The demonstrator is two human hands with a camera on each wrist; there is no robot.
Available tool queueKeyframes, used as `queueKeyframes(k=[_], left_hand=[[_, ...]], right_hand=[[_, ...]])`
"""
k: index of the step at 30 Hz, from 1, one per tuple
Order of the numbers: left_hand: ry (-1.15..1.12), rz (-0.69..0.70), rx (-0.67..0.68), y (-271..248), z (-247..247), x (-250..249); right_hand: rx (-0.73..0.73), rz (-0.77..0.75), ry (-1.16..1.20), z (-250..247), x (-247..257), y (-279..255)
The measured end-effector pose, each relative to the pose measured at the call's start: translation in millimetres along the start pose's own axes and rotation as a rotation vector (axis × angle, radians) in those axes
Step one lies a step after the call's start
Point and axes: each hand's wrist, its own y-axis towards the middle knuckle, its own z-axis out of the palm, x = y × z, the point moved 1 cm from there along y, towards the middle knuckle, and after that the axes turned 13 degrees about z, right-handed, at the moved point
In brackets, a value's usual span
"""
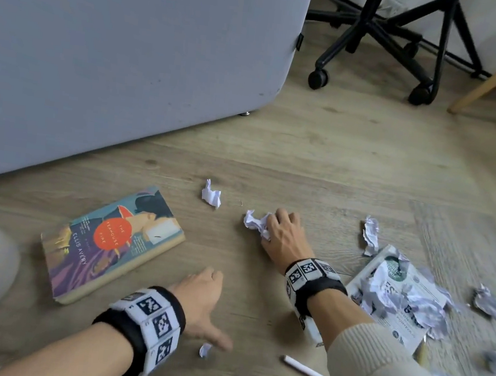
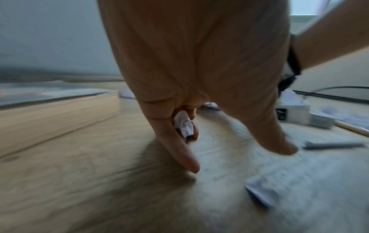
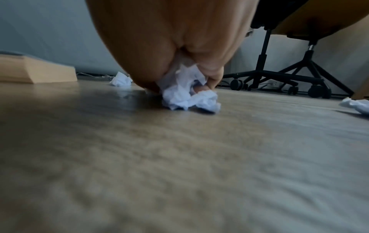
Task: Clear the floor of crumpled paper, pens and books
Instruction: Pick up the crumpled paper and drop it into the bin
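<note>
Right hand [image 1: 285, 237] lay low on the wooden floor [image 1: 321, 152], its fingers curled round a crumpled paper ball [image 1: 254, 220] that touched the boards; the right-wrist view showed the same ball [image 3: 189, 96] bunched under the fingertips. Left hand [image 1: 198, 299] hovered near the floor with thumb and one finger spread, while the left-wrist view, though blurred, appeared to show a small paper wad [image 2: 183, 124] tucked among its other, curled fingers. A small paper scrap [image 1: 205, 350] lay just beside the left thumb. A second crumpled ball [image 1: 211, 194] lay apart, beyond the right hand. A paperback book [image 1: 112, 244] lay flat to the left, near a grey upholstered piece of furniture [image 1: 132, 53]. A white pen [image 1: 307, 371] lay between the forearms. To the right, a white book [image 1: 394, 298] carried a heap of crumpled papers [image 1: 412, 300], with more scattered around it. An office chair base [image 1: 378, 42] stood behind.
</note>
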Motion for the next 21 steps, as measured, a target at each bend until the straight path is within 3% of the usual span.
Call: queueKeyframes(k=[3, 5, 9, 13, 16, 21], left_hand=[[0.144, 0.082, 0.031, -2, 11, -13], [0.152, 0.095, 0.009, -3, 15, -14], [0.035, 0.175, -0.049, -7, 14, -6], [-0.005, 0.164, -0.107, -6, 12, 0], [-0.063, 0.090, -0.253, -4, 7, 5], [-0.215, -0.008, -0.574, 3, -14, 6]], right_hand=[[-0.043, -0.015, 0.100, -8, -7, -18], [-0.016, 0.068, 0.259, -17, -11, -30], [-0.101, 0.319, 0.464, -31, -26, -42], [-0.080, 0.486, 0.210, -44, -45, -55], [-0.073, 0.434, 0.058, -46, -46, -74], [0.179, 0.307, -0.025, -33, -17, -115]])
